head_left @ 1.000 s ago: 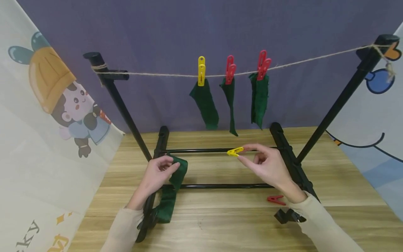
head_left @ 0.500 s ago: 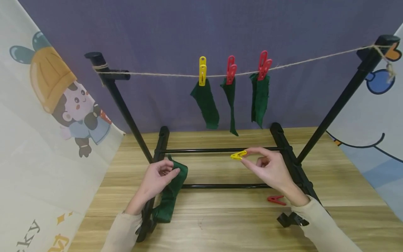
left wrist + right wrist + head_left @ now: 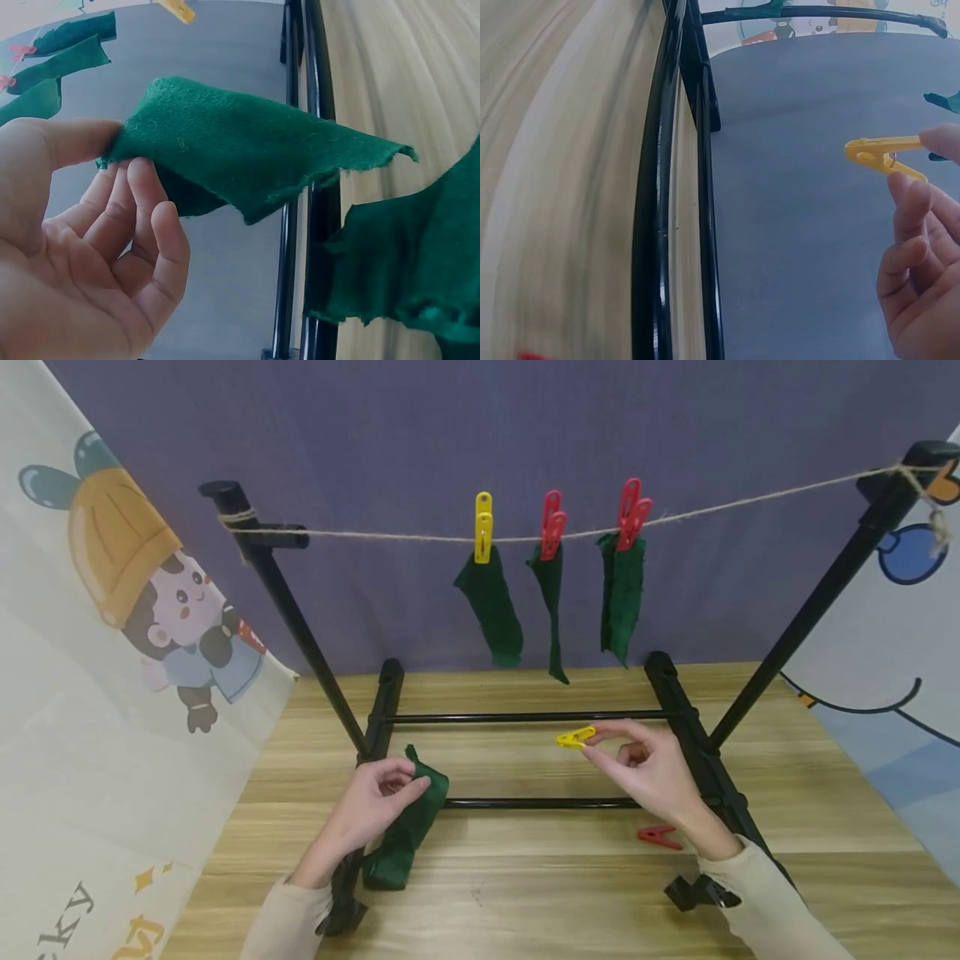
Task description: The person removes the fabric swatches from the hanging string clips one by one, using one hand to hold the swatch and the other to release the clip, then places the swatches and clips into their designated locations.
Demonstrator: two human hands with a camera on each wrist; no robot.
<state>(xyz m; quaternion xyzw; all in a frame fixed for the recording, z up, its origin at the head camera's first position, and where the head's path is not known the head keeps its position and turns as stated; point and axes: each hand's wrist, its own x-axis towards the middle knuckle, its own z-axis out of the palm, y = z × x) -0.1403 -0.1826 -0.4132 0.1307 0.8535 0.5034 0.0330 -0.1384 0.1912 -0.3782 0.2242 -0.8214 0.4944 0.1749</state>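
My left hand pinches a green cloth strip by one edge between thumb and fingertips, and the rest of it hangs down. Under it, more green cloth lies on the table by the rack's left foot. Between the thumb and index finger of my right hand is a yellow clothespin, its nose pointing left. Three green strips hang from the twine: one under a yellow clothespin, the others under a red clothespin and another red clothespin.
A black rack carries the twine between its two posts, with two low crossbars joining its feet. On the table lies a red clothespin below my right hand. A purple-grey backdrop stands behind.
My left hand has come down a little with the cloth strip. My right hand, still pinching the yellow clothespin, has shifted slightly right and down.
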